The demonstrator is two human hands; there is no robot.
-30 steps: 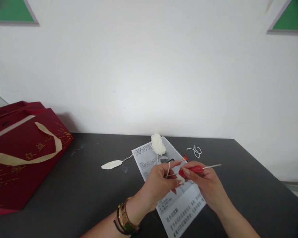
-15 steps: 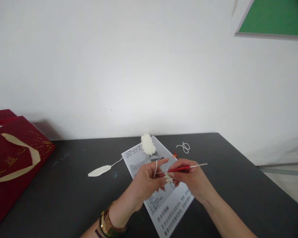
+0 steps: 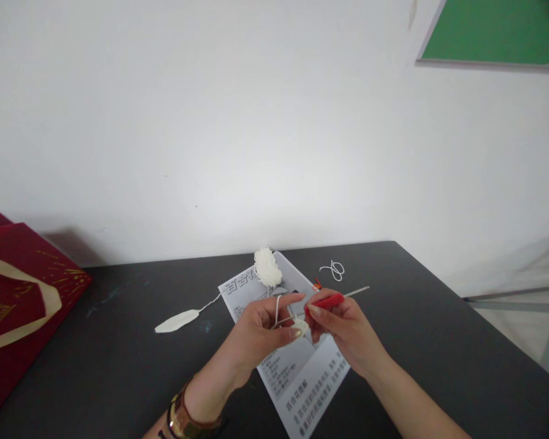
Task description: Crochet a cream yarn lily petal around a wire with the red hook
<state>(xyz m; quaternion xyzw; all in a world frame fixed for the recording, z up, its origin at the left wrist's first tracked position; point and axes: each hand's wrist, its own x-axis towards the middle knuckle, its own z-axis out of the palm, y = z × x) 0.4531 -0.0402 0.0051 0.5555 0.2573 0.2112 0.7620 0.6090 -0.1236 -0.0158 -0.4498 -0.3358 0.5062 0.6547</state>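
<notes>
Between thumb and fingers, my left hand (image 3: pixel 260 332) pinches a small piece of white crochet work (image 3: pixel 301 327). White yarn (image 3: pixel 277 308) loops over its raised index finger. My right hand (image 3: pixel 343 329) grips a crochet hook (image 3: pixel 327 302) by its red handle, the metal shaft pointing left to the crochet piece and its other end sticking out to the right. A ball of white yarn (image 3: pixel 268 267) lies just beyond my hands, on the top of a printed sheet (image 3: pixel 297 381). Whether the hook's tip is inside a stitch, I cannot tell.
On the dark table (image 3: pixel 119 366), a finished-looking white crocheted leaf shape (image 3: pixel 177 321) with a yarn tail lies left of the sheet. A loose white yarn loop (image 3: pixel 333 269) and a small orange-red item (image 3: pixel 317 284) are behind my right hand. A red gift bag (image 3: pixel 27 292) stands far left.
The red handle has turned so its broad side faces me, and more of the crochet piece shows between my hands. The whole view has shifted slightly.
</notes>
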